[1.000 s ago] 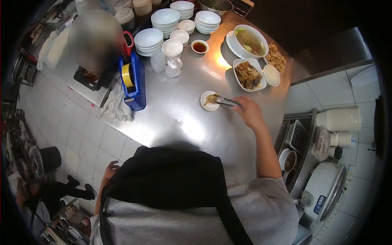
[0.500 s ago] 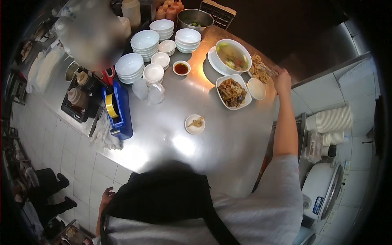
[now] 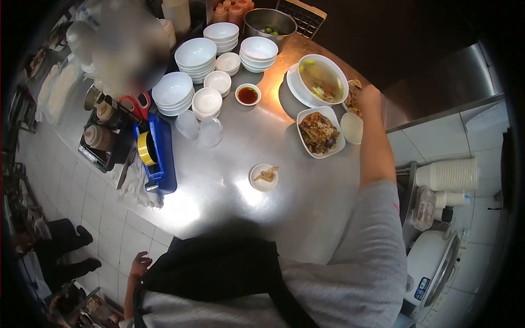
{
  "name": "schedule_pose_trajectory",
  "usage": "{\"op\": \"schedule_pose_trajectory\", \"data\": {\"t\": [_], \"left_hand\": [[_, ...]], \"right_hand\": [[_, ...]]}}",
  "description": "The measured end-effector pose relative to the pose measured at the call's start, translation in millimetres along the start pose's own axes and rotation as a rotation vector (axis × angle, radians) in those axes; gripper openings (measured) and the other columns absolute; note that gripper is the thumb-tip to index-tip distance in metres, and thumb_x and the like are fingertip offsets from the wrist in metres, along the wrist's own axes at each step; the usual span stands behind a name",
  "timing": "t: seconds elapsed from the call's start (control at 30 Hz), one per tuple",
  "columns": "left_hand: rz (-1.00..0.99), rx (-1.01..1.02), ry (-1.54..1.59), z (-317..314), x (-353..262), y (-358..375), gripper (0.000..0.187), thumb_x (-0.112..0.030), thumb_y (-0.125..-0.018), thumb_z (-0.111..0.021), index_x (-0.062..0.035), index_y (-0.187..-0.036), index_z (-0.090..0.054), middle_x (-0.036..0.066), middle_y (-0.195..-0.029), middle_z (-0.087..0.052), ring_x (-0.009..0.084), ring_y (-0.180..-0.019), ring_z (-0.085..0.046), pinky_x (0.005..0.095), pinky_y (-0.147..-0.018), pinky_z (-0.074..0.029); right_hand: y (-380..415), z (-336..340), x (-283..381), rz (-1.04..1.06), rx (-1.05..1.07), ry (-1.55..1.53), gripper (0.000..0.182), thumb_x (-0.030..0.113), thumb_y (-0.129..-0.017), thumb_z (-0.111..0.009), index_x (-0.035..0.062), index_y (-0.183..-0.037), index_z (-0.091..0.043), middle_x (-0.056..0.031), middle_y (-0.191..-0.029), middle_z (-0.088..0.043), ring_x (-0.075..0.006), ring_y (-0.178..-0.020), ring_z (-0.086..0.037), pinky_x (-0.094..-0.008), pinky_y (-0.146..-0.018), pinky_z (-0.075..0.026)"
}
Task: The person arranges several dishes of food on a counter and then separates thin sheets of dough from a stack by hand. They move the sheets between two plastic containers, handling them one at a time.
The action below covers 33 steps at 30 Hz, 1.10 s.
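Observation:
My right hand (image 3: 368,99) reaches to the far right edge of the steel table, over a portion of golden-brown fried food (image 3: 354,97). Its fingers look closed, but whatever they grip is hidden by the hand. Beside it stand a large white bowl of clear soup with vegetables (image 3: 322,79) on a white plate, a square white dish of brown saucy food (image 3: 317,132) and a small pale round dish (image 3: 351,128). My left hand (image 3: 141,264) hangs low by my side above the floor, fingers apart, holding nothing.
Stacked white bowls (image 3: 196,53), a sauce dish (image 3: 248,94) and a metal pot (image 3: 270,24) line the back. A blue tape dispenser (image 3: 162,156) and squeeze bottles (image 3: 98,136) stand left. A small dish (image 3: 264,178) sits nearer me. Someone's legs (image 3: 65,246) show lower left.
My right hand has moved left and covers more of the fried food; a thin, light tool-like shape at its fingers is now hidden. The view has shifted slightly. My left hand stays low.

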<state>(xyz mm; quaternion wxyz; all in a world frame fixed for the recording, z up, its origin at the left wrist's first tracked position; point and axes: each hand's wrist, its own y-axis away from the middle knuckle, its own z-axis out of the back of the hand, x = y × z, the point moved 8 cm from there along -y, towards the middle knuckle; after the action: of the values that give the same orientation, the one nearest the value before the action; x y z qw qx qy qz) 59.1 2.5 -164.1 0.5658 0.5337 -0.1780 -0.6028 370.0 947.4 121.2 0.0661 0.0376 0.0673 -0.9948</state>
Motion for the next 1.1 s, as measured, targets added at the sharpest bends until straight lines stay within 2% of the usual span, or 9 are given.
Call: {"op": "schedule_pose_trajectory", "data": {"t": [0.1, 0.2, 0.33, 0.37, 0.5, 0.63, 0.7, 0.9, 1.1], "left_hand": [[0.049, -0.013, 0.067, -1.2, -3.7, 4.5, 0.051, -0.012, -0.076, -0.066, -0.0093, -0.123, -0.046, 0.012, -0.100, -0.061, 0.0177, -0.080, -0.058, 0.0312, -0.056, -0.047], [0.022, 0.014, 0.098, -4.5, -1.5, 1.8, 0.051, -0.012, -0.076, -0.066, -0.0101, -0.123, -0.046, 0.012, -0.101, -0.060, 0.0179, -0.081, -0.058, 0.0315, -0.056, -0.047], [0.015, -0.022, 0.001, -6.2, -16.6, 6.7, 0.051, -0.013, -0.076, -0.067, -0.0105, -0.123, -0.046, 0.011, -0.102, -0.060, 0.0188, -0.085, -0.058, 0.0325, -0.058, -0.048], [-0.016, 0.052, 0.149, -7.0, 11.1, -12.4, 0.052, -0.013, -0.076, -0.067, -0.0108, -0.123, -0.047, 0.011, -0.101, -0.060, 0.0187, -0.085, -0.058, 0.0325, -0.060, -0.048], [-0.056, 0.014, 0.011, -6.7, 0.0, -14.6, 0.051, -0.014, -0.075, -0.068, -0.0116, -0.122, -0.048, 0.009, -0.098, -0.061, 0.0168, -0.082, -0.058, 0.0315, -0.060, -0.046], [-0.047, 0.004, 0.048, -13.7, 0.6, -22.2, 0.049, -0.017, -0.076, -0.067, -0.0137, -0.122, -0.049, 0.008, -0.100, -0.060, 0.0168, -0.086, -0.057, 0.0312, -0.064, -0.046], [-0.053, 0.025, 0.096, -18.6, 0.1, -25.0, 0.049, -0.018, -0.077, -0.067, -0.0142, -0.122, -0.049, 0.009, -0.103, -0.059, 0.0176, -0.089, -0.056, 0.0309, -0.066, -0.046], [-0.034, 0.047, 0.229, -24.6, 0.4, -4.3, 0.050, -0.017, -0.078, -0.066, -0.0105, -0.124, -0.045, 0.014, -0.108, -0.056, 0.0213, -0.095, -0.056, 0.0332, -0.073, -0.048], [-0.111, 0.090, 0.377, -31.9, 27.4, 3.6, 0.055, -0.015, -0.077, -0.069, -0.0047, -0.124, -0.042, 0.019, -0.111, -0.054, 0.0263, -0.098, -0.057, 0.0357, -0.083, -0.048]], "right_hand": [[7.9, 4.7, -25.8, -0.120, -0.031, -0.173, 0.036, 0.026, -0.072, -0.068, -0.0024, -0.095, -0.065, -0.0222, -0.100, -0.062, -0.0338, -0.095, -0.061, -0.0375, -0.081, -0.050], [-5.7, -3.3, -62.2, -0.058, -0.223, -0.232, 0.036, 0.028, -0.070, -0.070, -0.0008, -0.091, -0.066, -0.0214, -0.094, -0.064, -0.0330, -0.090, -0.062, -0.0374, -0.081, -0.049], [40.5, 42.8, -81.4, -0.026, -0.258, -0.464, 0.037, 0.033, -0.067, -0.072, 0.0031, -0.089, -0.067, -0.0182, -0.084, -0.065, -0.0297, -0.083, -0.063, -0.0362, -0.074, -0.049], [52.3, 54.6, -85.9, -0.005, -0.283, -0.477, 0.038, 0.034, -0.067, -0.073, 0.0046, -0.089, -0.067, -0.0168, -0.082, -0.066, -0.0275, -0.081, -0.064, -0.0349, -0.072, -0.048], [166.5, 124.8, -33.6, 0.443, -0.301, -0.550, 0.023, 0.019, -0.071, -0.072, 0.0037, -0.088, -0.066, -0.0117, -0.078, -0.062, -0.0223, -0.070, -0.059, -0.0309, -0.064, -0.047], [283.9, 127.3, 44.4, 0.763, 0.049, -0.563, 0.023, 0.013, -0.071, -0.072, 0.0061, -0.092, -0.064, -0.0100, -0.083, -0.060, -0.0237, -0.069, -0.058, -0.0304, -0.062, -0.048], [328.4, 121.5, 67.3, 1.026, -0.087, -0.552, 0.023, 0.013, -0.071, -0.070, 0.0063, -0.092, -0.063, -0.0085, -0.083, -0.058, -0.0255, -0.070, -0.058, -0.0325, -0.060, -0.048], [379.6, 99.4, 99.6, 1.241, 0.031, -0.438, 0.021, 0.008, -0.070, -0.064, 0.0040, -0.089, -0.060, -0.0058, -0.078, -0.052, -0.0228, -0.069, -0.056, -0.0342, -0.059, -0.047], [392.4, 87.5, 98.2, 1.312, -0.058, -0.329, 0.018, 0.006, -0.071, -0.058, 0.0028, -0.089, -0.060, -0.0057, -0.080, -0.051, -0.0217, -0.073, -0.055, -0.0342, -0.063, -0.047]]}}
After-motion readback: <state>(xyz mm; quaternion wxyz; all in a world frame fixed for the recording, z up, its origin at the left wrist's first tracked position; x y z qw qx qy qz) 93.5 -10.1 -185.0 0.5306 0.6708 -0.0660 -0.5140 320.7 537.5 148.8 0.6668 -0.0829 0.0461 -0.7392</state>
